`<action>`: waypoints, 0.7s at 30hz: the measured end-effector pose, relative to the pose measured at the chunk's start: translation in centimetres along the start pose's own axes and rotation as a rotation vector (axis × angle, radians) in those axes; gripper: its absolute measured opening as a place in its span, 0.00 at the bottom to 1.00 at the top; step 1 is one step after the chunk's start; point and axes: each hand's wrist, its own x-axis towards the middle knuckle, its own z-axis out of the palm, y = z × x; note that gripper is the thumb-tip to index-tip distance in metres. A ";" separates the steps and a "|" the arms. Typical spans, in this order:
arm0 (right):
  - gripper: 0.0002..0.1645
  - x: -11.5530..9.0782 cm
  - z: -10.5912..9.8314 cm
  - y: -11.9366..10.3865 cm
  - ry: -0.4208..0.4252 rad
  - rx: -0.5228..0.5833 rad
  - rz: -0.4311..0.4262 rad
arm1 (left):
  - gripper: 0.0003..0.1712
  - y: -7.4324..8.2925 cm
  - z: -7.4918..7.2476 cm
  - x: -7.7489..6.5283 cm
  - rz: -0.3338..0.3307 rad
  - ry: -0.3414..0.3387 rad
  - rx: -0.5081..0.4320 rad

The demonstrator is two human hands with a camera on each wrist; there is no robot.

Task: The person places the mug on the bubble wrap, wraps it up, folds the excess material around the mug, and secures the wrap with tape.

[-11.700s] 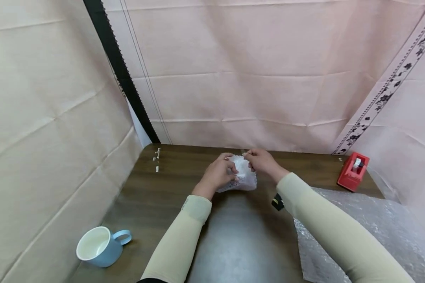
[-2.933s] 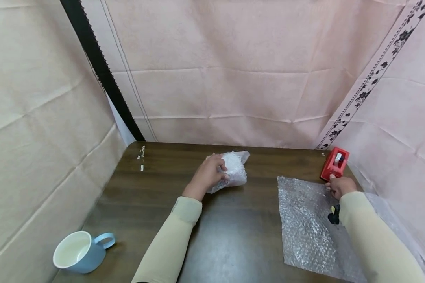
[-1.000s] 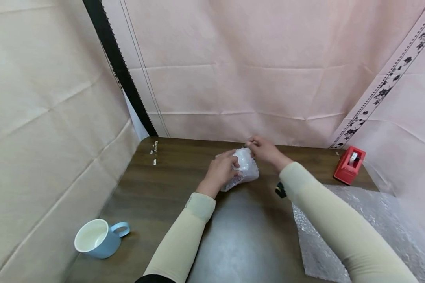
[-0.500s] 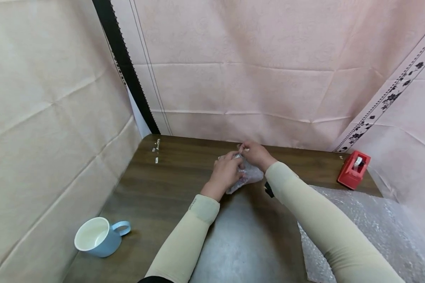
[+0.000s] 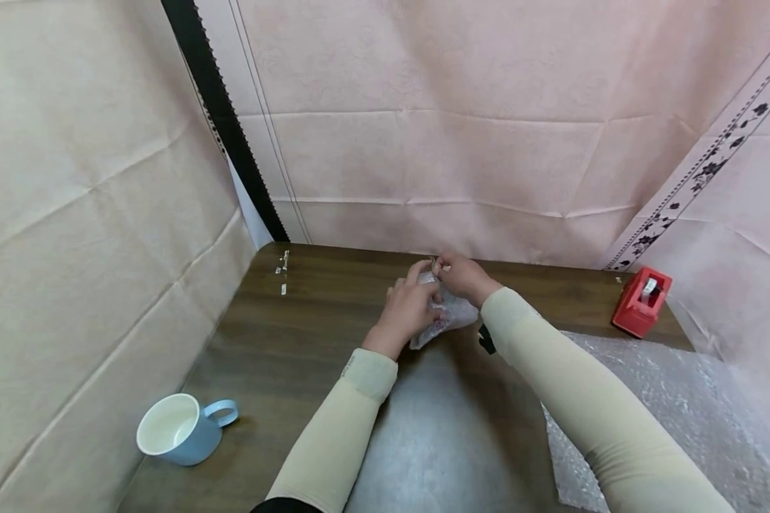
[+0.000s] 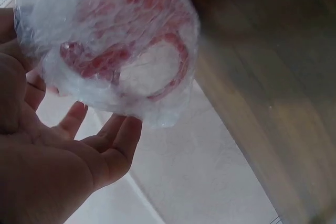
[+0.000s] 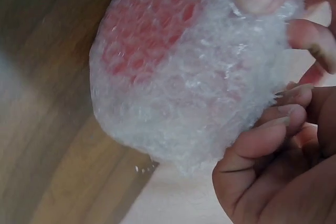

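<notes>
A red mug in bubble wrap (image 6: 126, 40) shows its loop handle through the clear plastic in the left wrist view. My left hand (image 5: 407, 311) grips the bundle from the left, its thumb pressing the wrap in the right wrist view. At the bundle's far end my right hand (image 5: 460, 276) has its thumb and fingertips bent together at the wrap's edge, close to the left fingertips. Puckered bubble wrap (image 7: 210, 93) covers the bundle's side in the right wrist view. Any tape between the right fingertips is hidden.
A blue mug (image 5: 192, 443) stands at the front left of the brown table (image 5: 282, 356). At the back right is a red tape dispenser (image 5: 638, 306). A flat bubble wrap sheet (image 5: 680, 399) lies under the right forearm. Small tape bits (image 5: 284, 289) stick at the back left.
My right hand has come from the tape dispenser back to the bundle's far end. In the last second it shifted slightly left, and the left index finger stretched towards it.
</notes>
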 end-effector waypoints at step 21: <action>0.28 1.0 -1.7 0.0 -0.151 0.220 0.157 | 0.11 -0.2 -0.7 0.5 0.038 -0.078 0.029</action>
